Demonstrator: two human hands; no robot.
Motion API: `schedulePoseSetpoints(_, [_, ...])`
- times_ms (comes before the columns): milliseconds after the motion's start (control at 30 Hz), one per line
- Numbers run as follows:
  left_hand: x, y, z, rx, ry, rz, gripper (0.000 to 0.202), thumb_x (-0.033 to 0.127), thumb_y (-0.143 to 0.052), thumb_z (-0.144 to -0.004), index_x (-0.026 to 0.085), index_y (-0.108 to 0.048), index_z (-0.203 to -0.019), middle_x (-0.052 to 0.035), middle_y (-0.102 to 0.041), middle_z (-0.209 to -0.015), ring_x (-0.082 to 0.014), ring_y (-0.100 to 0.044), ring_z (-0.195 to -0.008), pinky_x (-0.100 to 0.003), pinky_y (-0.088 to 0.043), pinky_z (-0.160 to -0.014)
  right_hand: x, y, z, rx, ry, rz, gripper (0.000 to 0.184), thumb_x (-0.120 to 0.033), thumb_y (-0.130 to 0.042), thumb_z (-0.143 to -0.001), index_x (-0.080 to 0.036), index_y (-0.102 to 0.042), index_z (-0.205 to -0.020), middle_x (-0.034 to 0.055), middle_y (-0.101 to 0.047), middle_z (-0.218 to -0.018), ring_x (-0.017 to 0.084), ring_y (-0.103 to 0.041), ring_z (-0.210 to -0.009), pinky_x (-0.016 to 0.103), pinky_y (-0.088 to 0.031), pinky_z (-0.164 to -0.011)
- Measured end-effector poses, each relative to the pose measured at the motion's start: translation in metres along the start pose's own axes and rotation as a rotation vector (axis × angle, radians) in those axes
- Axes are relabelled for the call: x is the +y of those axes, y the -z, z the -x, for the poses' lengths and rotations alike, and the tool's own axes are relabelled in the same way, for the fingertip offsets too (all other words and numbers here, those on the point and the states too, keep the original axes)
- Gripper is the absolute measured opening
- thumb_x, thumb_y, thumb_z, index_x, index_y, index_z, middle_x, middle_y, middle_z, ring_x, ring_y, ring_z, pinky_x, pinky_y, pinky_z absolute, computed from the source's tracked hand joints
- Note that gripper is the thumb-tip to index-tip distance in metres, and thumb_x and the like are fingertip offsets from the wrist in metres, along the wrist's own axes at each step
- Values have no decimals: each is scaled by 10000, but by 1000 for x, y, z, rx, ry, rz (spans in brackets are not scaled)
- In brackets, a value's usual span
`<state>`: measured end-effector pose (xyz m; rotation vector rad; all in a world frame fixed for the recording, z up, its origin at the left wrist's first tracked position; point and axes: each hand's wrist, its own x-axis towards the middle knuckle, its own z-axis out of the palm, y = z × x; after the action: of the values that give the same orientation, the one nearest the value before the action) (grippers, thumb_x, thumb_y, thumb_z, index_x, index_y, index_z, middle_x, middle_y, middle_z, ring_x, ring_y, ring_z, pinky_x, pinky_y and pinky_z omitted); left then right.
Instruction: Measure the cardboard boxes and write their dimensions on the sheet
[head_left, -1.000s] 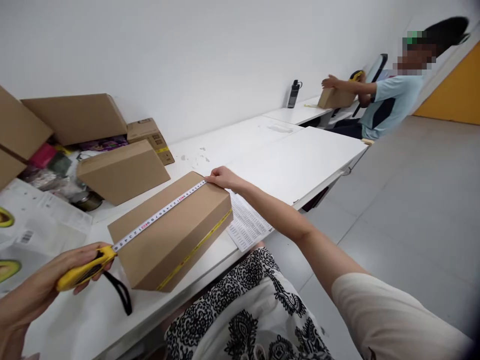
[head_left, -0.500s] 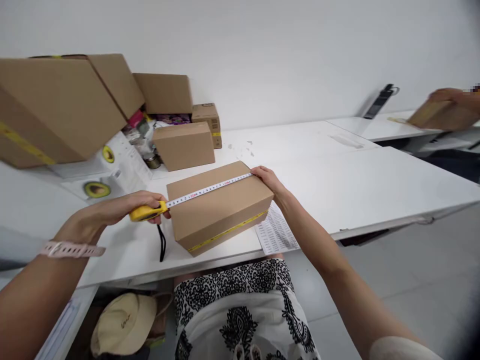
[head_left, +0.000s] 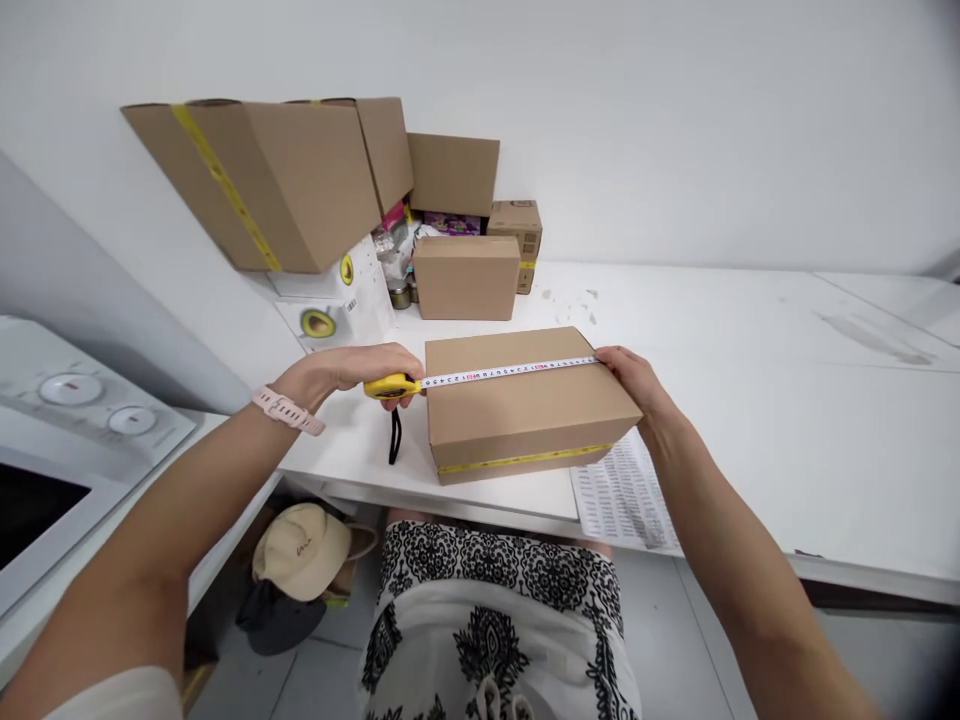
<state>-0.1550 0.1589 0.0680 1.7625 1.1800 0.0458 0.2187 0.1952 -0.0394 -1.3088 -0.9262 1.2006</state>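
A closed brown cardboard box (head_left: 525, 415) with a yellow tape strip on its near side lies on the white table (head_left: 750, 400). A tape measure's white blade (head_left: 510, 373) stretches across the box top from left to right. My left hand (head_left: 352, 368) is closed round the yellow tape measure case (head_left: 391, 386) at the box's left edge; a black strap hangs below it. My right hand (head_left: 636, 378) pinches the blade's end against the box's right edge.
Several cardboard boxes (head_left: 285, 180) and a smaller box (head_left: 466, 277) stand at the back left with packets and a tin. A printed sheet (head_left: 622, 495) lies under the box's right side. A white appliance (head_left: 67, 440) is at left; a cap (head_left: 304, 550) lies below the table.
The view has swung left, so the box now sits square in front and the co-worker at the far right is out of view. Both hands keep the tape stretched over the box.
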Motion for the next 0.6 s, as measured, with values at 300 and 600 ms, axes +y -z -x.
schedulePoseSetpoints(300, [3, -2, 3, -8, 24, -14, 274, 380, -524, -771, 185, -680, -658, -74, -703, -729, -184, -620, -639, -256, -479, -577, -3, 1, 0, -24, -22, -10, 236, -329, -772, -603, -193, -605, -701, -43, -494, -633, 110, -458, -575, 253, -383, -499])
schedulePoseSetpoints(600, [-1, -6, 1, 23, 97, 53, 266, 390, -526, -782, 181, -672, -703, -66, -708, -769, -189, -620, -680, -264, -464, -610, -8, 2, 4, -64, -28, 57, 241, -351, -746, -648, -198, -563, -686, -27, -501, -630, 124, -462, -569, 269, -369, -500])
